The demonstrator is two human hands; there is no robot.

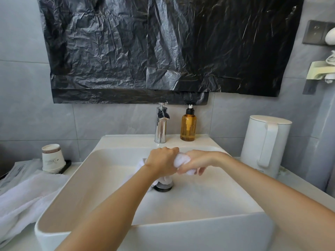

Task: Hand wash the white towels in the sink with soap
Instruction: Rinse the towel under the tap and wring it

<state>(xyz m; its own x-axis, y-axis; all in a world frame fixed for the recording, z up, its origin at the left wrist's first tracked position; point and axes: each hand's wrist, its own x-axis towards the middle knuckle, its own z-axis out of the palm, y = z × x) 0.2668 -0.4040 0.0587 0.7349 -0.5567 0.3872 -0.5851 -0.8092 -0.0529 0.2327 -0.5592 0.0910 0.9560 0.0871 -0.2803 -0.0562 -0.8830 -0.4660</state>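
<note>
Hand washing at the basin, wringing or rubbing stage. The person stands at the white sink [181, 236] with both forearms reaching over it. The left hand [162, 161] and right hand [194, 163] meet above the drain [163, 187], each clenched around one bunched white towel [181, 161]. A wad of cloth bulges between the fists, and a tail hangs down from under the left hand to the drain. Whether the fists are twisting against each other or rubbing the cloth together cannot be told. No stream is visible at the chrome tap [161, 124]. The amber soap bottle [188, 125] stands just beside the tap on the back ledge, untouched. A second white towel [23, 192] lies heaped on the counter at the left, touching the sink's outer wall, near a stack of paper cups [52, 158]. A white kettle [264, 145] stands on the right. Judged from this, the first towel is mid-wash. The next move probably calls for freeing one hand to pump soap or open the tap, while the other hand keeps the wet bundle over the basin.
</note>
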